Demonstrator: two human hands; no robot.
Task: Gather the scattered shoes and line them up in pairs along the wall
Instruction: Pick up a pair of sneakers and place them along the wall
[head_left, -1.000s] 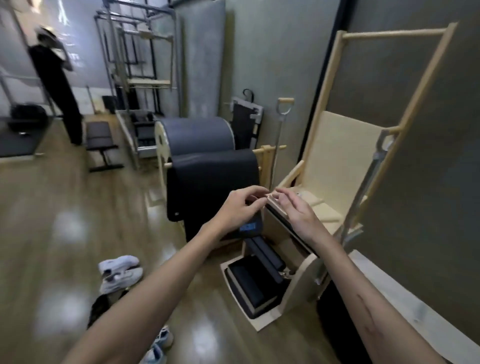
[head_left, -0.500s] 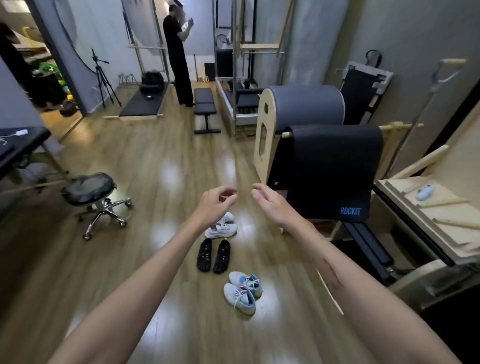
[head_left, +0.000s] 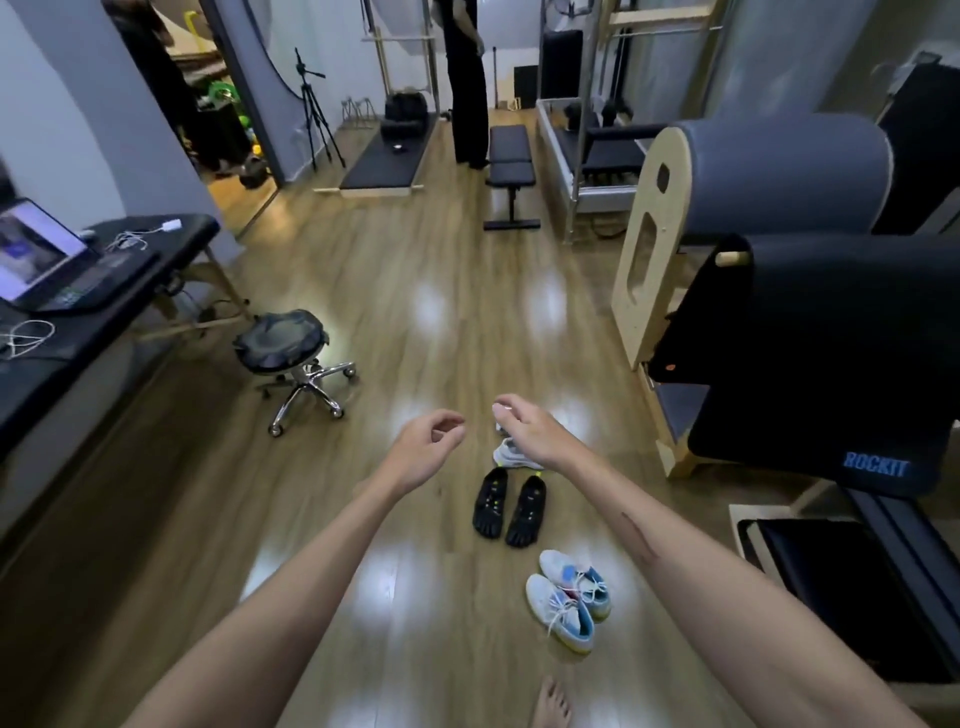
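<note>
Three pairs of shoes lie on the wooden floor in a loose row. Nearest me is a white and light-blue pair of sneakers (head_left: 569, 597) with loose laces. Beyond it lies a black toe-shoe pair (head_left: 509, 503). A white pair (head_left: 511, 453) lies farthest, mostly hidden behind my right wrist. My left hand (head_left: 428, 448) and my right hand (head_left: 524, 428) hang in the air above the shoes, fingers loosely curled, holding nothing.
A rolling stool (head_left: 291, 358) stands to the left, near a black table (head_left: 104, 291) carrying a laptop (head_left: 36, 254). Padded barrel equipment (head_left: 753, 218) and a black draped mat (head_left: 831, 364) fill the right side. A person (head_left: 467, 78) stands far back by a bench (head_left: 511, 166). My bare foot (head_left: 550, 706) shows below.
The view swung left from the wooden chair apparatus to the open floor. My hands left that apparatus and now hover apart over the shoes.
</note>
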